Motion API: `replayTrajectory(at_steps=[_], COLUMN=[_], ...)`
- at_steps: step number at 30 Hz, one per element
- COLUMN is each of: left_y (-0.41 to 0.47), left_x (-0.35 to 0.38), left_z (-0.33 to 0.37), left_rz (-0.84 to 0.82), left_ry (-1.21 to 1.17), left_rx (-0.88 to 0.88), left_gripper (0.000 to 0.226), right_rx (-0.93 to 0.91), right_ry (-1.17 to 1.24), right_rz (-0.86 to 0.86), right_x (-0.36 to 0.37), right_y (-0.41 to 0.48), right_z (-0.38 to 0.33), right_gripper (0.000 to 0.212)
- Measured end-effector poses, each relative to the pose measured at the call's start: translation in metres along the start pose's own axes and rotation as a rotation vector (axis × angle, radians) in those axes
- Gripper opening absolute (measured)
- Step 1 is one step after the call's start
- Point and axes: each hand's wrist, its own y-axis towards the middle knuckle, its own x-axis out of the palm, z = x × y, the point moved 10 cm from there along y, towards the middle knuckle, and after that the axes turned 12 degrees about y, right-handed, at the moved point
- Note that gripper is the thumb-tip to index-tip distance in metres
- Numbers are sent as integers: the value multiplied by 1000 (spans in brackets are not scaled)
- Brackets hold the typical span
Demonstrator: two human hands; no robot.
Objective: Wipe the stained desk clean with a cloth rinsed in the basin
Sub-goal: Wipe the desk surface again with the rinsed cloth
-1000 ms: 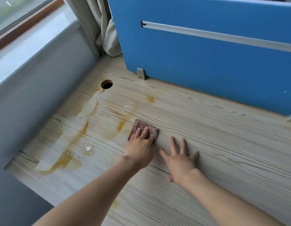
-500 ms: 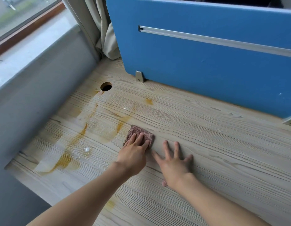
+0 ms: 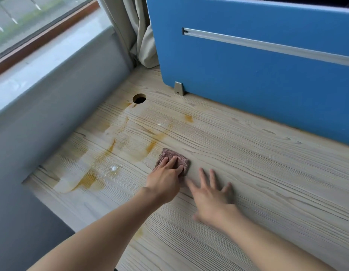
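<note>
Indoors, at a window-side desk (image 3: 267, 173): from my remote station I count two bare hands, one cloth, one cable hole and several amber stains, too smeared to number exactly. The left hand (image 3: 165, 182) presses flat on the cloth (image 3: 176, 154), a small, nubbly, reddish-brown rectangular pad. Its fingers lie straight and close together on the pad's near half, gripping nothing, with the forearm reaching in from the lower left. The cloth lies on the desk mid-frame, just right of the nearest streak of the stains (image 3: 87, 179). The right hand (image 3: 212, 198) lies palm-down on bare wood just beside the cloth, fingers spread and relaxed, holding nothing, its outline slightly blurred. The desk top is pale wood grain with fine, dark, parallel lines. The stains run as thin rusty streaks and translucent smears from the round cable hole (image 3: 139, 98) toward the desk's near-left edge, and one small white foamy blob (image 3: 113, 168) sits among them. Behind stands one smooth blue partition (image 3: 248, 85) with a rounded corner, bearing one long grey rail (image 3: 267, 45) and one small grey bracket (image 3: 179, 88) at its foot. One beige curtain (image 3: 138, 36) hangs in the corner beside a grey sill (image 3: 42, 61).
</note>
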Motion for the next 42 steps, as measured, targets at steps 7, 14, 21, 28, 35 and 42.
replayTrajectory(at_steps=[7, 14, 21, 28, 35, 42], left_y=[-9, -8, -36, -20, -31, -45], left_x=[10, 10, 22, 14, 19, 28], left_z=[-1, -19, -9, -21, -24, -18], left_rz=[6, 24, 41, 19, 15, 20], left_ry=[39, -12, 24, -1, 28, 44], left_rx=[36, 34, 92, 56, 115, 102], left_gripper=[66, 68, 66, 68, 66, 66], right_rx=[20, 45, 59, 72, 67, 34], right_ry=[-140, -137, -128, -143, -127, -166], right_rz=[8, 15, 14, 15, 18, -53], right_x=[19, 18, 19, 21, 17, 37], right_y=[-4, -5, -1, 2, -4, -14], right_z=[-16, -15, -13, -11, -15, -31], right_gripper=[116, 111, 115, 117, 112, 114])
